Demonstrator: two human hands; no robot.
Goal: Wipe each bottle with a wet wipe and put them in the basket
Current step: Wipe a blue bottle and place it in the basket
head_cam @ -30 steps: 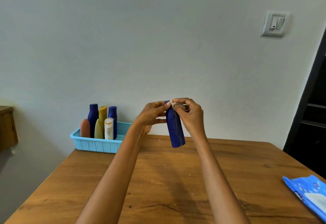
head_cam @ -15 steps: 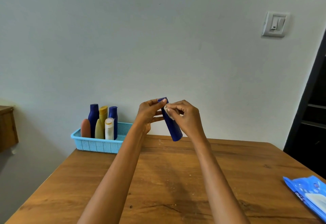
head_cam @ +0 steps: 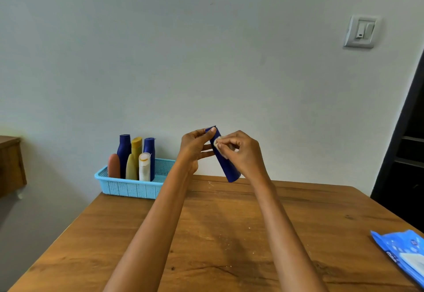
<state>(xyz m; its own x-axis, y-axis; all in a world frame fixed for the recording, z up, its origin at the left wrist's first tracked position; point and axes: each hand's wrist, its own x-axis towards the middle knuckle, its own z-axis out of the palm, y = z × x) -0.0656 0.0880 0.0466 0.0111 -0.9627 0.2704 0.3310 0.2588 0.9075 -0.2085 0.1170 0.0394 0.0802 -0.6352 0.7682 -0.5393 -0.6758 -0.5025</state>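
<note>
The blue bottle [head_cam: 226, 165] hangs tilted above the surface [head_cam: 229, 234], well right of the basket [head_cam: 128, 186]. The left hand [head_cam: 195, 149] pinches its upper end, likely to steady it, while the right hand [head_cam: 241, 154] pinches a wet wipe [head_cam: 217, 142] against its side. Fingers hide most of the wipe and the bottle's cap.

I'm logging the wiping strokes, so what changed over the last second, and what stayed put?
The blue bottle, near upright a second ago, now leans with its top toward the left. The right hand slid the wet wipe from the bottle's top down onto its upper side. The left hand still holds the top end. The basket, its six bottles and the wipes pack have not moved.
</note>
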